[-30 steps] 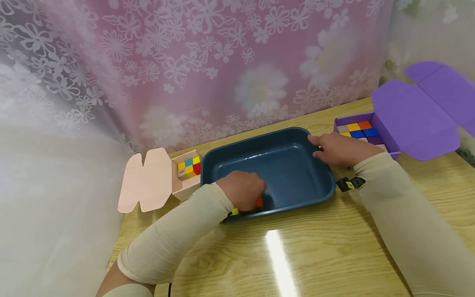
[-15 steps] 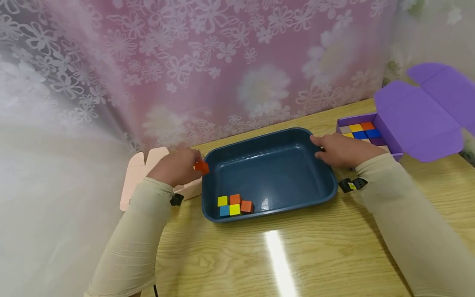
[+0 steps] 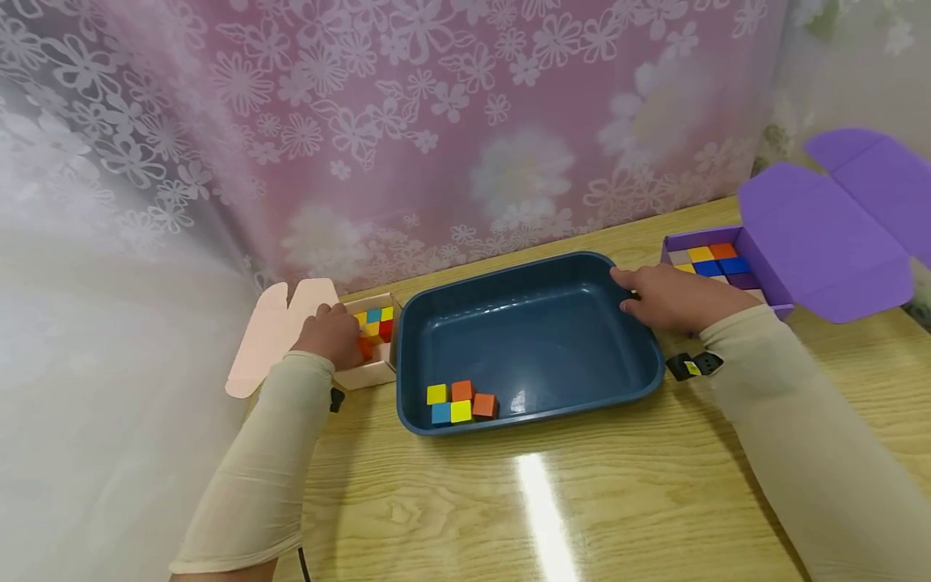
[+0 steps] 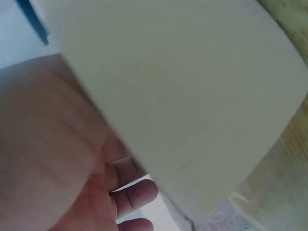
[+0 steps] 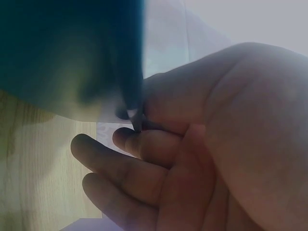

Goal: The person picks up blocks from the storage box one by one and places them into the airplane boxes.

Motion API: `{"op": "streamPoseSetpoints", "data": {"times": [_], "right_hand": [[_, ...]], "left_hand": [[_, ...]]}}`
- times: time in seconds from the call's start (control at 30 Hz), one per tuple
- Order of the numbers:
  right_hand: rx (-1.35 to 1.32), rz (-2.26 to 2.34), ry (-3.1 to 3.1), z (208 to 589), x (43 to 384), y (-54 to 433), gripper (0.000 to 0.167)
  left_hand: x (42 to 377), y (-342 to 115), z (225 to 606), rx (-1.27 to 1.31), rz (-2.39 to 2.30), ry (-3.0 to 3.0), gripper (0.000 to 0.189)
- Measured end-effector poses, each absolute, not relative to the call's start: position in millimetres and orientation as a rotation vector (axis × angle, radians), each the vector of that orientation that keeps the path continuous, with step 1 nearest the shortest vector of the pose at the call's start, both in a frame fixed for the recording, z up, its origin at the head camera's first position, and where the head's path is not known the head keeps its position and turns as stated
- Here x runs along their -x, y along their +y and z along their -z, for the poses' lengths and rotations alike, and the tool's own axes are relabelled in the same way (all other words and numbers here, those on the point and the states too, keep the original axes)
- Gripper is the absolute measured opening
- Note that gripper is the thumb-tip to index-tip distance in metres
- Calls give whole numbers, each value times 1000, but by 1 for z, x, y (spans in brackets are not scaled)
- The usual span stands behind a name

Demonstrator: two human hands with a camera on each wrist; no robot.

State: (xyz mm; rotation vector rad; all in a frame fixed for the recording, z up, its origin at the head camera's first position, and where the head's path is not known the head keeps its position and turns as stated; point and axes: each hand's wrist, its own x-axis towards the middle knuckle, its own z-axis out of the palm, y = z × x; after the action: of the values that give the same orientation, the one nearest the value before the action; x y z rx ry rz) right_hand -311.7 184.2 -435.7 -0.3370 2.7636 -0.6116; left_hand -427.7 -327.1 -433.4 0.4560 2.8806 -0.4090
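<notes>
At the pale pink cardboard box (image 3: pixel 369 374) in the head view, my left hand (image 3: pixel 329 335) reaches over the near left side and holds an orange cube (image 3: pixel 365 348) low inside. Several coloured cubes (image 3: pixel 374 316) sit in that box beside the fingers. The left wrist view is mostly filled by the box's pale wall (image 4: pixel 183 86), which hides the cube. My right hand (image 3: pixel 672 295) pinches the right rim of the dark blue tray (image 3: pixel 538 331), thumb and finger on either side of the edge. Yellow, orange and blue cubes (image 3: pixel 461 411) lie in the tray's near left corner.
To the right stands an open purple box (image 3: pixel 764 275) with several coloured cubes in it, its lid folded back. The pink box's lid (image 3: pixel 265 339) spreads out to the left. A flowered curtain (image 3: pixel 436 145) hangs behind the wooden table (image 3: pixel 429 501).
My left hand took an orange cube out of the tray, carried it left over the rim and lowered it into the pink box. The right hand stays on the tray's rim.
</notes>
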Motion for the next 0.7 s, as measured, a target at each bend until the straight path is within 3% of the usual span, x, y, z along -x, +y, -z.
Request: {"op": "streamPoseSetpoints", "data": {"times": [0.17,0.37,0.57,0.7], "right_hand": [[354,596,2774,436,312,184,70],[361,580,2781,435,313,183,70],[341,578,2778,437,314,185,71],[355,599,2768,438,315,185,71]], "left_hand": [[425,-325,437,-478,439,2922,47],[404,-310,416,-502,265,2966,40],[360,-250,380,-876,174,2925,34],[335,-207,378,-1073,281,2750,39]]}}
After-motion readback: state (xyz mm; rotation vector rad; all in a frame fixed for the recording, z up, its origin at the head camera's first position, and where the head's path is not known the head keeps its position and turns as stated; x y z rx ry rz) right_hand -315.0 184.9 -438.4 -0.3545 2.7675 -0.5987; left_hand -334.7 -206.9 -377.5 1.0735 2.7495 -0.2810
